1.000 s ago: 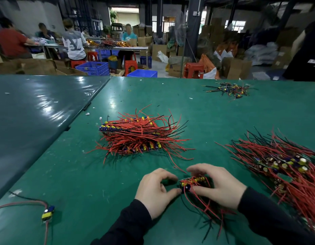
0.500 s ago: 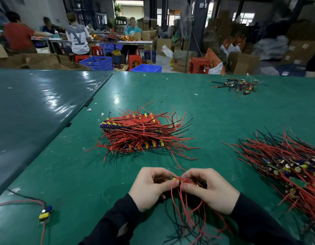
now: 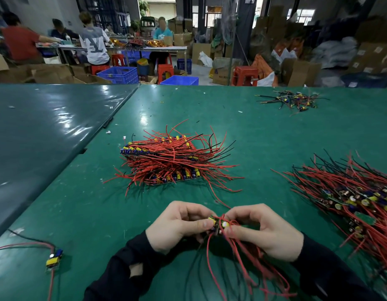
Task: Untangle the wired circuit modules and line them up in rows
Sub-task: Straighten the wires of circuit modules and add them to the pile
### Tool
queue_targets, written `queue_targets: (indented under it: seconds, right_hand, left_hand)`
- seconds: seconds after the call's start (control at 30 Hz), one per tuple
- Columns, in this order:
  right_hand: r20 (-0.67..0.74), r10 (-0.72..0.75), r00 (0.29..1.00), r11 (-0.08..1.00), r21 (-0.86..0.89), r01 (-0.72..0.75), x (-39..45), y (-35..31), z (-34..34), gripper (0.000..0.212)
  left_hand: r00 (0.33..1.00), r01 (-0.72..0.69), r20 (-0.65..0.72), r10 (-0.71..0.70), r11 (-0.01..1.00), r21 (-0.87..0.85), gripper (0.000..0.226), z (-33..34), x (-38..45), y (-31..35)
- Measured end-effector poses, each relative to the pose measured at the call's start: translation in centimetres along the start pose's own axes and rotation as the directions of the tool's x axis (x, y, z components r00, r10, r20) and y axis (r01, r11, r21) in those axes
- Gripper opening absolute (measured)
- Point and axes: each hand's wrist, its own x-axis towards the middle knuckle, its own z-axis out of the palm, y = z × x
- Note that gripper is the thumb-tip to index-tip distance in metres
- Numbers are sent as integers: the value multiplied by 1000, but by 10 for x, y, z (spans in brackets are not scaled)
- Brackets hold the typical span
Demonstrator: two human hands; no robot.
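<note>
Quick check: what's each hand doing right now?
Left hand: pinching the small bunch of wired modules.
Right hand: gripping the same bunch.

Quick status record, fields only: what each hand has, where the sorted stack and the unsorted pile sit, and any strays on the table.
left hand: pinches the small bundle of modules from its left side
right hand: pinches the same bundle from its right side
bundle wires: red and black, hanging down towards the person
sorted stack: table centre, modules in rows
unsorted pile: right side, tangled
single module: near left, apart
small far pile: far right
table: green mat
</note>
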Motion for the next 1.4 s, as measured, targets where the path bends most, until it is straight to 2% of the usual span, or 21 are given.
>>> queue_targets:
  seconds: [0.07, 0.13, 0.23, 0.27, 0.3, 0.33, 0.37, 0.4, 0.5, 0.57, 0.63, 0.7, 0.8, 0.87, 0.93, 1.0, 1.03, 1.1, 1.2, 1.3, 1.4]
  right_hand:
    - [-3, 6, 1000, 1000, 30, -6, -1, -3, -4, 4]
    - [-25, 29, 999, 999, -36, -30, -3, -4, -8, 7]
    - [-87, 61, 994, 946, -314, -85, -4, 0, -14, 15]
    - [-119, 47, 992, 903, -419, -93, -5, 2, -15, 17]
    - [-151, 24, 988, 863, -496, -97, -6, 3, -16, 17]
    - [-179, 1, 984, 830, -549, -101, -7, 3, -17, 16]
    - [-202, -16, 979, 804, -585, -107, -8, 2, -19, 16]
    - [-219, -26, 975, 786, -607, -116, -9, 1, -20, 15]
    - [-246, -2, 969, 748, -644, -162, -10, -2, -25, 13]
    - [-234, 76, 969, 708, -672, -218, -12, -1, -29, 18]
    - [-252, 133, 959, 677, -683, -274, -14, -2, -32, 27]
    - [-307, 81, 948, 712, -648, -270, -14, -2, -33, 33]
    - [-448, -137, 884, 822, -549, -151, -12, -4, -33, 25]
    - [-537, -231, 811, 866, -493, -80, -10, -5, -33, 19]
    - [-587, -182, 789, 956, -294, 1, -9, -7, -32, 22]
    - [-561, -52, 826, 995, 46, 94, -7, -12, -26, 23]
    - [-508, 18, 861, 973, 207, 102, -6, -15, -21, 19]
    - [-327, 136, 935, 905, 425, 17, -4, -17, -8, 15]
    - [-88, 201, 976, 856, 499, -132, -2, -17, 11, 29]
    - [-73, 206, 976, 819, 559, -131, 0, -17, 24, 35]
    - [-141, 206, 968, 799, 596, -83, -1, -17, 28, 25]
  left_hand:
    - [999, 0, 38, 1, 999, -37, 13, -2, -2, 2]
    - [999, -6, 40, 6, 1000, 11, 10, -2, -2, 4]
    - [998, 3, -58, 5, 990, 143, 13, -3, -2, 5]
    - [990, -15, -129, 51, 964, 264, 15, -4, -1, 4]
    - [966, -44, -207, 154, 887, 459, 17, -5, -1, 2]
    - [924, -74, -240, 298, 754, 652, 18, -5, -1, 1]
    - [876, -97, -245, 416, 649, 754, 18, -5, -1, 1]
    - [838, -120, -253, 484, 616, 778, 15, -4, -2, 1]
    - [746, -111, -339, 573, 609, 785, 11, -5, -1, 0]
    - [672, -55, -404, 621, 586, 808, 10, -10, 1, 0]
    - [583, -23, -518, 625, 651, 759, 19, -18, 2, 3]
    - [538, -60, -609, 583, 747, 662, 21, -25, 3, 7]
    - [601, -242, -653, 461, 884, 401, 16, -23, 3, 15]
    - [704, -339, -605, 373, 924, 176, 14, -18, 0, 21]
    - [845, -337, -443, 300, 941, -5, 20, -15, -4, 25]
    - [928, -283, -260, 268, 959, -19, 23, -9, -7, 27]
    - [939, -272, -213, 268, 962, 12, 23, -5, -8, 25]
    - [939, -274, -197, 281, 960, 65, 17, 4, -7, 21]
    - [912, -321, -207, 354, 930, 179, 7, 15, -5, 17]
    - [874, -371, -181, 452, 859, 352, 6, 21, -6, 15]
    - [836, -388, -146, 530, 757, 525, 14, 23, -5, 13]
